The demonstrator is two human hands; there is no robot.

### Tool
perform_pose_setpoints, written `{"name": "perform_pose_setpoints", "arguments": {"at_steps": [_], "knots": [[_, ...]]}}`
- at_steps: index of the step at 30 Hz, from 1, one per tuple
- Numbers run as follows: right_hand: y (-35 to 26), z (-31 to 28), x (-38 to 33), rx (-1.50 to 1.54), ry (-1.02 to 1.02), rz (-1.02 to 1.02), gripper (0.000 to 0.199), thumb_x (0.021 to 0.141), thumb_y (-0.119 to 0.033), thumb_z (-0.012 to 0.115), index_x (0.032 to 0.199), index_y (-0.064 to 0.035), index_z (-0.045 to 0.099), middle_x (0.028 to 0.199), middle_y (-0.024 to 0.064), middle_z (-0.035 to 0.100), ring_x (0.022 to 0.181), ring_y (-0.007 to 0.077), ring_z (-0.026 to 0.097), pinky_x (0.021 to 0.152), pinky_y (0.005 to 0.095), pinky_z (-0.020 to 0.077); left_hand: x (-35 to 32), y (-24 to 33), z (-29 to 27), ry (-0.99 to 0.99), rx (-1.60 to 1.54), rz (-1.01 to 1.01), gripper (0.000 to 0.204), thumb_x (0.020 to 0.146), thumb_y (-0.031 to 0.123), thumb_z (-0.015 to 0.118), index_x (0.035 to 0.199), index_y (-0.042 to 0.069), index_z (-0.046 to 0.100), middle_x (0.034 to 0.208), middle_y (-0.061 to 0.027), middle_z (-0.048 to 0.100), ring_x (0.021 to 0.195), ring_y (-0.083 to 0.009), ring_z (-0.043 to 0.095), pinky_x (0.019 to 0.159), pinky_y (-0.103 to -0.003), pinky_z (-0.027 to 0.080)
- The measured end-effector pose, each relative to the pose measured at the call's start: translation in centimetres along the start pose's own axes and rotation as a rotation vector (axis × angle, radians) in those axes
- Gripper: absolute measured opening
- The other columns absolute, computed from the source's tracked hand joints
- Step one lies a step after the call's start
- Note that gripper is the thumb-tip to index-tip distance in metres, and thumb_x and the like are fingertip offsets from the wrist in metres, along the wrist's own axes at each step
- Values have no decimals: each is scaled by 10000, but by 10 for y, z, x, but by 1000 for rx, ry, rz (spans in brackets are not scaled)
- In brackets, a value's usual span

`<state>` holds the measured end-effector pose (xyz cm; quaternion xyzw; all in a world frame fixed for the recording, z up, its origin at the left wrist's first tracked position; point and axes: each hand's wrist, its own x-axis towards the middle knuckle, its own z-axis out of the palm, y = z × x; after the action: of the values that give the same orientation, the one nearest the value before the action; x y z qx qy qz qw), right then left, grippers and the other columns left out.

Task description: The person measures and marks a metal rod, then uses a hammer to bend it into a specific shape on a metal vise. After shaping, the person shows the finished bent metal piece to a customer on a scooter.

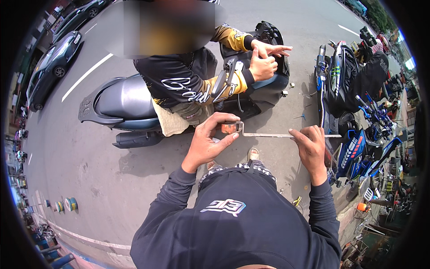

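Note:
My left hand [208, 142] is closed around a small orange tape measure [230, 128], thumb below and fingers above. Right beside the case is the bent end of a thin, pale flat metal bar [268, 135]. The bar runs level to the right, and my right hand [310, 145] pinches it between thumb and fingers; its far end sticks out past that hand. Whether any tape blade is pulled out along the bar, I cannot tell. Both hands are in front of my chest, above the pavement.
Just ahead, a person in a black and yellow sleeve [228, 87] sits on a dark scooter [127, 99], hands together. Blue and black motorcycles [351, 150] crowd the right side. Spools [70, 204] stand at lower left. A yellow-handled tool [296, 201] lies near my right elbow. Cars [56, 67] are at far left.

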<state>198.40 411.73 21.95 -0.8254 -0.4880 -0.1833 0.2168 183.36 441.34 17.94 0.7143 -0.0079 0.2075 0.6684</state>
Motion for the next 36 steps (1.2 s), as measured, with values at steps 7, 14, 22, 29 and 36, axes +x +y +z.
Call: {"name": "perform_pose_setpoints", "arguments": {"at_steps": [7,14,22,29,36], "knots": [[32,15,9,129,-76,-95,341,795,-86,786,1112,-211,773,847,-7,567,796,194,539,744,361,395,-14,-2,20,115,91,-3,381,873,15,783,1234,14,659,1264,-97,657,1158,-195,650,999,-332,528],[67,37,11,227,-129,-147,339,800,-112,798,1119,-226,774,824,-8,552,786,195,537,738,362,390,-20,-7,42,240,301,-43,386,847,81,808,1217,43,704,1182,-86,720,1038,-194,690,923,-321,540],[74,67,3,406,-163,-125,297,803,-96,801,1079,-205,787,819,-15,556,801,197,543,722,367,382,-28,4,52,300,312,-102,410,840,47,780,1243,37,706,1243,-114,718,1114,-206,683,980,-340,529],[74,71,17,437,-111,-101,292,795,-89,805,1068,-192,794,829,0,564,800,211,539,744,362,394,-24,5,62,412,268,-85,452,887,75,773,1327,43,675,1313,-110,651,1202,-212,629,997,-338,526],[79,60,30,358,-116,-114,302,805,-99,789,1087,-207,783,841,-15,567,819,191,551,750,359,382,-17,1,55,388,250,-71,511,917,22,746,1402,-34,593,1339,-126,547,1250,-217,573,1058,-343,477]]}}
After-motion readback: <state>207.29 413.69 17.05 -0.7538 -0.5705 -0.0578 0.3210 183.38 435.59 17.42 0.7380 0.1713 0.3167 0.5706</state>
